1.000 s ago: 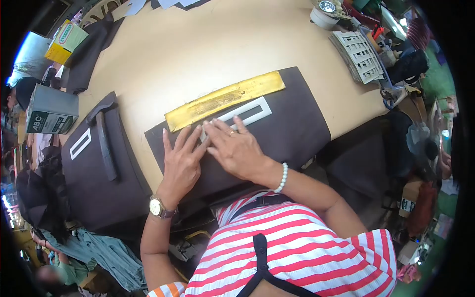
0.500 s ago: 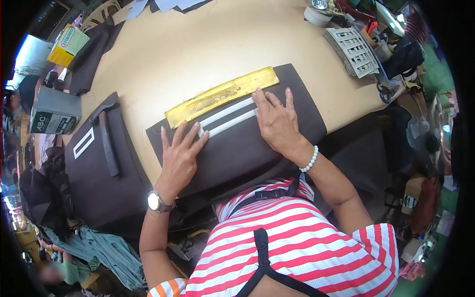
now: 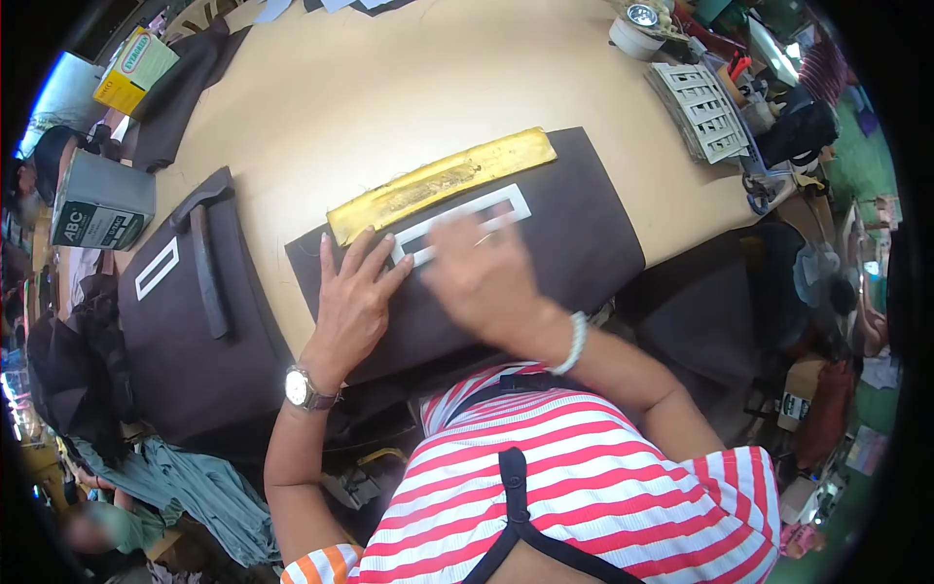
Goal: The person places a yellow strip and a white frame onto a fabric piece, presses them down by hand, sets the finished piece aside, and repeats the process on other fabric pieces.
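A white rectangular frame lies flat on a dark brown sheet of material, partly covered by my hands. My left hand rests with fingers spread on the sheet, its fingertips at the left end of the frame. Over the frame's middle is my right hand, its fingers smeared by motion, so their grip does not show. A worn yellow strip lies along the far side of the frame.
To the left, another dark piece carries a smaller white frame and a hammer. An ABC tin and a yellow-green Evergreen tin stand beyond. White slotted templates and scissors are at right.
My right hand has moved left from the frame's right end to its middle, uncovering that end. My left hand stays nearly in place.
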`<action>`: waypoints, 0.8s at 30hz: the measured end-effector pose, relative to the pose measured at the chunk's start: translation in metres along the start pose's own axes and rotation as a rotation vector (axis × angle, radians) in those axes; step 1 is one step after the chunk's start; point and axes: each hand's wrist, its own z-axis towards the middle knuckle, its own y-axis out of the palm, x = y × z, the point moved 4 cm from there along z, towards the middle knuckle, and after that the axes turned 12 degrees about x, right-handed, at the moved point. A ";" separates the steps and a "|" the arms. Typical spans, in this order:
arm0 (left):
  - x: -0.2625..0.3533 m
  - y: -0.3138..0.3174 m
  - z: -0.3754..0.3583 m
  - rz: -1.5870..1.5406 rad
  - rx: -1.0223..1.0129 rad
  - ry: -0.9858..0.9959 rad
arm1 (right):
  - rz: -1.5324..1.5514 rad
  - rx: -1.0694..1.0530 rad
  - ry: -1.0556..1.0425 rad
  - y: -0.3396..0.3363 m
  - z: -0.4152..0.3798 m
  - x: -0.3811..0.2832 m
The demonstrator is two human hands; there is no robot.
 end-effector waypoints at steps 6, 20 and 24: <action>0.005 -0.001 0.000 0.058 0.005 0.003 | 0.094 -0.081 -0.037 0.007 -0.021 -0.004; 0.019 -0.010 -0.007 0.246 -0.021 -0.031 | -0.267 -0.095 0.087 -0.029 -0.026 0.091; 0.018 -0.014 0.015 0.079 0.205 -0.152 | -0.221 0.003 0.087 -0.021 0.008 0.092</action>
